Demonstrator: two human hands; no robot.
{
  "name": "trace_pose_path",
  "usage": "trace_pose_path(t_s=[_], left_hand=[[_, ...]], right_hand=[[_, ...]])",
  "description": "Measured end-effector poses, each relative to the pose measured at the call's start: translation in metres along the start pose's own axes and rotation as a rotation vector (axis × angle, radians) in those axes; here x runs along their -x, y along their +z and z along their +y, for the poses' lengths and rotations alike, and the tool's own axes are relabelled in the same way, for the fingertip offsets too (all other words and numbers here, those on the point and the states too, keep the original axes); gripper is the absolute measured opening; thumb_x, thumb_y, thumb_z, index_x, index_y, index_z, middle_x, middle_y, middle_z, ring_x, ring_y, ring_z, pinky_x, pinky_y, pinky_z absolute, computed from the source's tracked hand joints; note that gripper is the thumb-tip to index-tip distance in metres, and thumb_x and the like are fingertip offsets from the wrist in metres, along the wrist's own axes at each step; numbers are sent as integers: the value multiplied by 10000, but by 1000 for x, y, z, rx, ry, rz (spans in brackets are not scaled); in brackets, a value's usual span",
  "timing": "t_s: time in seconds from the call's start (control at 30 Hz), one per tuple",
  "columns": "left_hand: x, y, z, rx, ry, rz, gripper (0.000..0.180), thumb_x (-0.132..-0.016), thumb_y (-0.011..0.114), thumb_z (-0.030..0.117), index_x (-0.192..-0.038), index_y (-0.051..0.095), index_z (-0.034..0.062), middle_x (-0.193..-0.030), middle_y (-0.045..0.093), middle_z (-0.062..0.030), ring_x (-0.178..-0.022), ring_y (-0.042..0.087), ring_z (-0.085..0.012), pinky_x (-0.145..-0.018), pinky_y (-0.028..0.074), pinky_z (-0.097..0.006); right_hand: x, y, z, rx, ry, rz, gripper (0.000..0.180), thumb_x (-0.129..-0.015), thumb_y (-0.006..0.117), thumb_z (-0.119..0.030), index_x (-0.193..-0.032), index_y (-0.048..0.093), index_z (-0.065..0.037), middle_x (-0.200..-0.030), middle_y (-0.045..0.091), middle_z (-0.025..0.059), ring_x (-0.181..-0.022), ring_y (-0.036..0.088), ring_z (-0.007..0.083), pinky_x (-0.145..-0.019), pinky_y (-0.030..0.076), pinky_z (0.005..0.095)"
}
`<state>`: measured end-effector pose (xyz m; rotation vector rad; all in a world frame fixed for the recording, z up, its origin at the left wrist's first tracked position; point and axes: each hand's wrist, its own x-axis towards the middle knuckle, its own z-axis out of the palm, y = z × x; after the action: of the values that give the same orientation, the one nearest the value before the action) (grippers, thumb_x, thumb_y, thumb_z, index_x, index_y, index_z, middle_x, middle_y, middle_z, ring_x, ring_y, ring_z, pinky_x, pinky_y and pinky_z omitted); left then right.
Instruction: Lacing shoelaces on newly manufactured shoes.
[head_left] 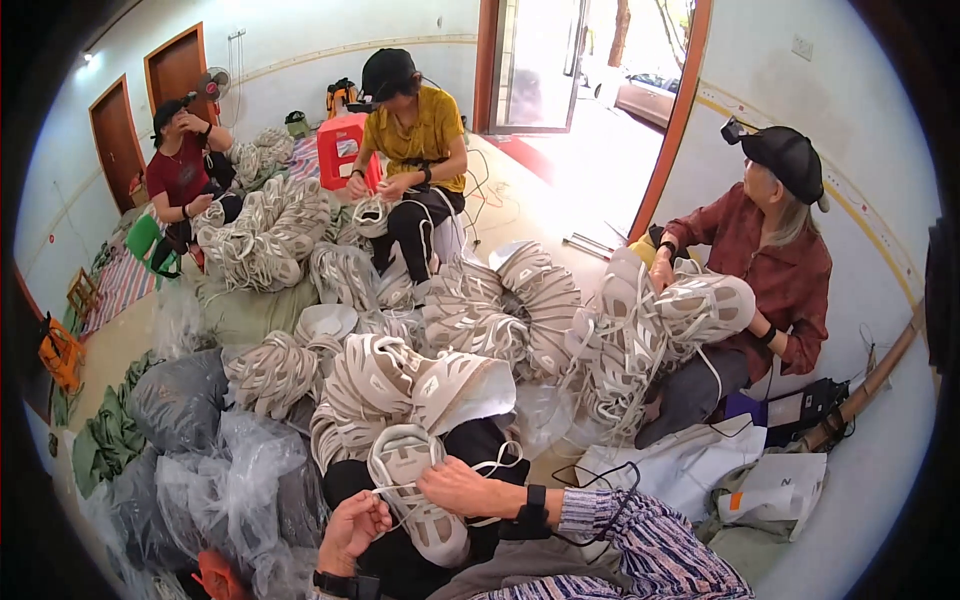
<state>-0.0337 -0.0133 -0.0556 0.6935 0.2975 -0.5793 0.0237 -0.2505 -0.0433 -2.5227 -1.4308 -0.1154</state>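
On my lap lies a beige shoe upper (440, 542) with its tongue toward the far side and its rounded toe toward me. A white shoelace (397, 489) crosses its opening, and a loose loop stands out on the right. My left hand (353, 524) is just off the upper's left edge, its fingers pinched on the lace. My right hand (462, 488) rests over the upper's right side, fingertips closed on the lace near the eyelets. Just beyond, a curved stack of nested shoe uppers (372, 385) leans over my knees.
Clear plastic bags (235, 490) pile up at my left. More bundled uppers (500, 310) cover the floor ahead. A co-worker in a dark red shirt (775, 285) sits at right; another in a yellow shirt (425, 125) works ahead, beside a red stool (340, 148). A third sits far left.
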Motion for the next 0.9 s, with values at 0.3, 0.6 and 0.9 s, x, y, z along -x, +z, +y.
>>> trace_pose_path(t_s=[0.3,0.6,0.9], left_hand=[[-10,-2,-6,243,123,-72,151,-881,509,160,-878,566,20,-797,551,-77,-722,525,-190,-678,426,-314],[-11,-9,-19,607,316,-136,180,-873,512,146,-882,587,-18,-857,616,-124,-860,587,-263,-835,453,-384],[91,-69,58,636,1004,123,129,-808,534,63,-835,603,-43,-894,631,-176,-929,585,-292,-889,452,-418]], right_hand=[[-11,-21,5,-220,70,-319,212,-696,606,-199,-722,595,11,-611,596,184,-588,620,362,-504,481,454],[16,-58,-4,-535,26,-615,302,-855,521,-305,-807,600,-17,-694,597,183,-670,591,365,-601,459,415],[47,-103,-6,-742,50,-608,302,-855,544,-346,-863,629,-56,-747,628,161,-703,614,347,-627,487,410]])
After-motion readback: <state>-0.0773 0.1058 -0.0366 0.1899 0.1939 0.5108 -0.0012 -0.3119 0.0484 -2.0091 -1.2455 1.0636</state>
